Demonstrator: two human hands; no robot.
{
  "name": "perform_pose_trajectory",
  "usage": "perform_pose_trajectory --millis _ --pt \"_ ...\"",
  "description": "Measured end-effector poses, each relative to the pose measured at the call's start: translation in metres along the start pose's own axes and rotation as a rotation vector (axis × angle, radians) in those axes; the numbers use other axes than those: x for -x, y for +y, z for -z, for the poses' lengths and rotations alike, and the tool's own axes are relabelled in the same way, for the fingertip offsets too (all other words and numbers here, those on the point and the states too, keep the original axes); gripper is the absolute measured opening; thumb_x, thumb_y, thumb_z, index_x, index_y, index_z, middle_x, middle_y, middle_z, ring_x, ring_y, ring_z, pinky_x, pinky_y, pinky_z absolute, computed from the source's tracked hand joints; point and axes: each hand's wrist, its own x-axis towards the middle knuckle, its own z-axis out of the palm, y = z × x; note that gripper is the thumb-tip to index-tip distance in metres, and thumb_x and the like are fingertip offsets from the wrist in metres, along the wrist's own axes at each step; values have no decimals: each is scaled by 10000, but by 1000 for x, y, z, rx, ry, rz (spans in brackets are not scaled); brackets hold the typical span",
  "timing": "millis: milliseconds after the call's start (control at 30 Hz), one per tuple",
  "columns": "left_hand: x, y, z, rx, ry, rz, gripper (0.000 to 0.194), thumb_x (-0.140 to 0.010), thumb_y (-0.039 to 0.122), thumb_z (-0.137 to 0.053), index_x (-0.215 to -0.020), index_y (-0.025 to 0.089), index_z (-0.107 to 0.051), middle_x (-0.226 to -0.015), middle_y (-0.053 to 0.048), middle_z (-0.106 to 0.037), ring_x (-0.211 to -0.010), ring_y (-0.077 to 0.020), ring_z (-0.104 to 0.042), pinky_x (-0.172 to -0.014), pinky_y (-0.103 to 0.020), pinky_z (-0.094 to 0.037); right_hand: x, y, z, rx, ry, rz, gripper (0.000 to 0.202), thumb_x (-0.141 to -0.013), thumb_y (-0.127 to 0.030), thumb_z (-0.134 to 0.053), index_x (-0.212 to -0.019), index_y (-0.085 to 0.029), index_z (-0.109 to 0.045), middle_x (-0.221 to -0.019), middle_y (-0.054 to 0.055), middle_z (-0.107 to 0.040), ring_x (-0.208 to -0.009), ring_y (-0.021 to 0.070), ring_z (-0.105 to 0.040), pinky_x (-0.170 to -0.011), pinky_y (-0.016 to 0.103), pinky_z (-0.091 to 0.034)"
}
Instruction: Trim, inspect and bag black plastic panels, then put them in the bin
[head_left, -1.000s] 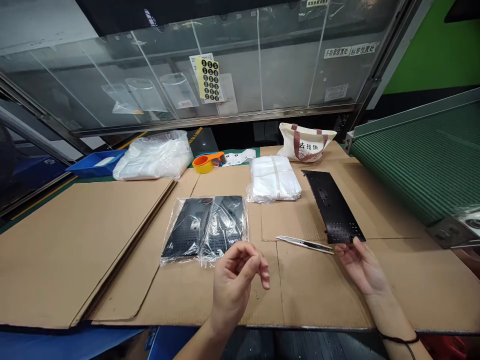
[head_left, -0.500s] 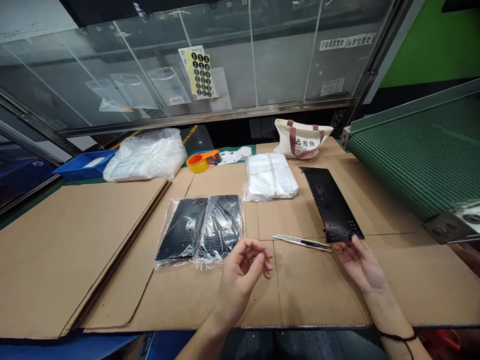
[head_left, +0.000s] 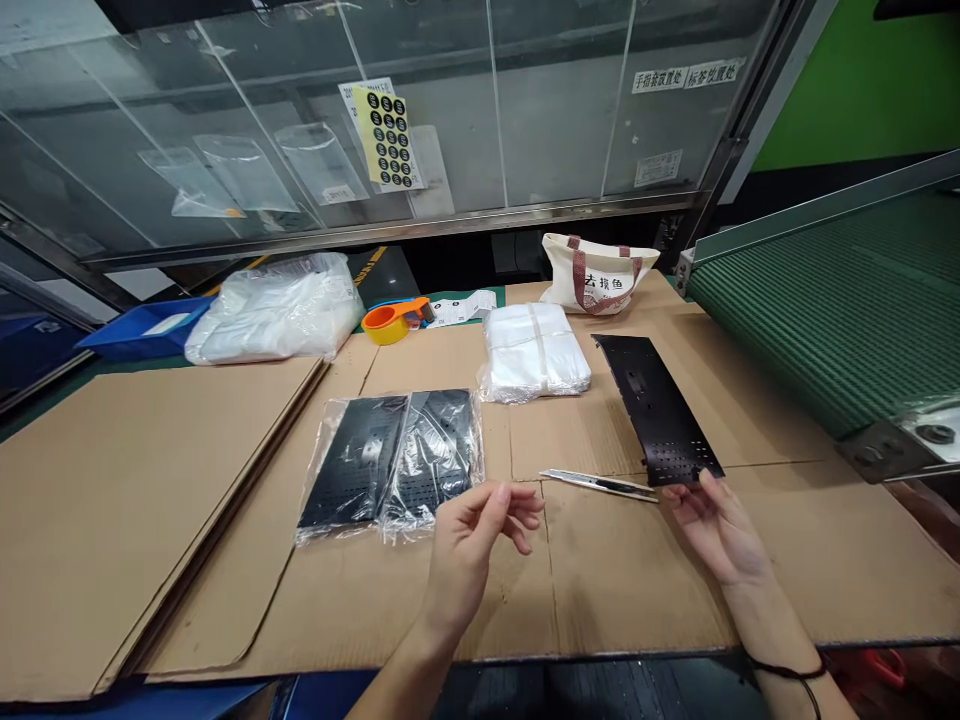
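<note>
In my right hand (head_left: 716,525) is a flat black perforated panel (head_left: 660,410), pinched at its near edge between thumb and fingers, its far end pointing away from me. My left hand (head_left: 484,530) hovers over the cardboard with loosely curled fingers apart and nothing in them. Just beyond and left of it lie two black panels in clear plastic bags (head_left: 390,460), side by side. Between my hands, a slim utility knife (head_left: 600,486) rests on the cardboard, its handle end close to the held panel. A banded stack of clear plastic bags (head_left: 534,352) sits farther back.
Stacked cardboard sheets (head_left: 150,500) cover the left side. Toward the back are a blue tray (head_left: 127,330), a plastic-wrapped bundle (head_left: 274,305), an orange tape dispenser with yellow tape (head_left: 386,325) and a canvas bag (head_left: 596,275). A green conveyor belt (head_left: 817,310) borders the right.
The view has shifted slightly, so most things sit a little farther left. My left hand's fingers have opened out somewhat. The right hand keeps its hold on the black panel.
</note>
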Motion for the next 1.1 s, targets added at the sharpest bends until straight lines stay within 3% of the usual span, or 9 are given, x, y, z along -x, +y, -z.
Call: perform_pose_trajectory --millis 200,333,467,600,733,867,1000,1033,1100 --pt "-3 -1 1 -101 42 -9 230 -734 329 -765 -661 154 -635 -576 11 -593 -523 -99 -551 -523 -204 -472 1 0 -2 -14 16 -12 398 -388 -331 -948 -607 -205 -640 -577 -43 -638 -549 102 -593 -574 236 -584" --pt "-6 -5 3 -80 17 31 253 -694 324 -794 -677 152 -610 -642 9 -598 -563 -105 -567 -567 -218 -476 0 1 -1 -21 12 -10 390 -399 -320 -946 -614 -200 -645 -591 -38 -651 -549 106 -601 -573 243 -585" --pt "-7 -11 6 -65 -29 58 310 -759 405 -742 -680 158 -572 -578 6 -599 -506 -113 -554 -528 -228 -462 1 1 -3 -13 -15 -5 395 -409 -332 -945 -637 -201 -651 -590 -43 -657 -542 100 -606 -571 226 -585" --pt "-5 -20 11 -23 -63 118 345 -859 496 -618 -746 191 -504 -409 71 -486 -355 -77 -392 -409 -185 -329 6 0 -12 11 -62 -15 413 -394 -359 -947 -633 -198 -651 -583 -50 -668 -531 79 -610 -581 184 -571" --pt "-5 -26 17 -38 -49 130 458 -888 573 -523 -630 198 -464 -360 68 -403 -333 -83 -324 -384 -205 -289 10 1 -17 44 -89 -6 409 -412 -378 -940 -654 -184 -674 -628 -22 -700 -546 89 -625 -579 194 -557" --pt "-9 -25 21 -337 -68 -64 477 -898 502 -543 -547 179 -530 -578 -27 -585 -589 -145 -553 -593 -251 -452 11 4 -16 104 -135 -16 392 -436 -395 -931 -641 -169 -685 -633 1 -705 -551 112 -629 -607 237 -557" --pt "-10 -27 20 -583 -96 -285 143 -910 299 -571 -855 211 -670 -873 -34 -663 -850 -171 -630 -737 -254 -509 11 6 -13 162 -175 -33 368 -461 -402 -924 -651 -170 -710 -625 8 -704 -574 126 -639 -630 250 -555" --pt "-10 -27 18 -647 -100 -356 123 -921 239 -547 -938 225 -668 -921 -33 -666 -886 -164 -635 -761 -253 -516 11 6 -13 173 -185 -37 363 -469 -405 -921 -662 -175 -717 -636 8 -708 -581 127 -641 -633 251 -555" --pt "-9 -29 12 -824 -106 -549 262 -931 123 -474 -1099 237 -640 -1036 -53 -652 -969 -161 -627 -827 -272 -517 12 6 -12 189 -206 -42 353 -481 -412 -916 -674 -185 -726 -653 5 -714 -589 125 -641 -632 247 -550"
